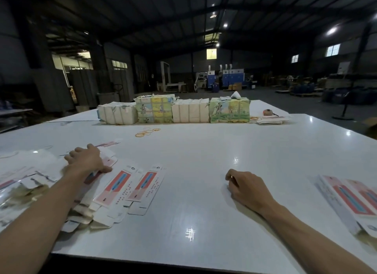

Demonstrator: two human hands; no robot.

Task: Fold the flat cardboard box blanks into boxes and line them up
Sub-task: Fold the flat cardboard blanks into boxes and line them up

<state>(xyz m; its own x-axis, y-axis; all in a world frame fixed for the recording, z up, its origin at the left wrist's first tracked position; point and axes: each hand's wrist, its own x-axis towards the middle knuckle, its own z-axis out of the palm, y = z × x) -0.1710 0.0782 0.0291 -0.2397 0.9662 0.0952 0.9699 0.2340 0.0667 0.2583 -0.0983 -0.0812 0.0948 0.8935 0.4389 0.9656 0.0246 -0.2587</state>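
Left hand [87, 161] lies atop the fanned pile of flat box blanks [114, 184] at the table's [204, 155] near-left corner, thumb flat along one blank, probably to peel off the next. Its fingers bend away out of sight, so pinching or merely resting: cannot tell. Right hand [244, 186] rests at the table's front centre, fingers loosely curled around nothing, seemingly waiting to receive; what look like folded boxes [350, 204] at the table's right edge run off frame, count unclear.
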